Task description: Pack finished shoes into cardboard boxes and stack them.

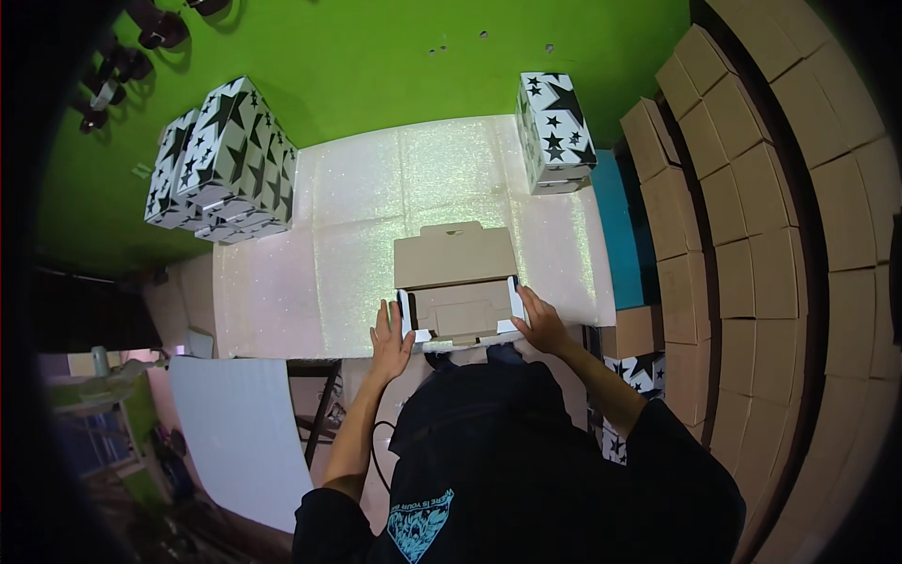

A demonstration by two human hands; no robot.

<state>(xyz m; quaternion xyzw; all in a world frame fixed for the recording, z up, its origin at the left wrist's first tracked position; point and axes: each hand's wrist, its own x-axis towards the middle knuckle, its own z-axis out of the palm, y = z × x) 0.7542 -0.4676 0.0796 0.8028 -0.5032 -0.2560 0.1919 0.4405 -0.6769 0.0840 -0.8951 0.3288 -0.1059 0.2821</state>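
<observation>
At the front edge of the table lies a partly folded cardboard box (456,258), brown inside, its wide lid flap lying toward the far side. Both of its short side walls stand up and show white outer faces. My left hand (388,336) rests flat against the left side wall, fingers stretched and a little spread. Against the right side wall lies my right hand (541,321), its fingers extended along the outside. The box sits between the two palms, and neither hand wraps round it. The near front wall is partly hidden at the table edge.
A shiny pale cloth covers the table (357,193). White boxes with black stars (235,155) are stacked at the far left, and another star-patterned box (554,132) stands far right. Brown cartons (742,188) fill shelves along the right. A white board (235,437) is lower left.
</observation>
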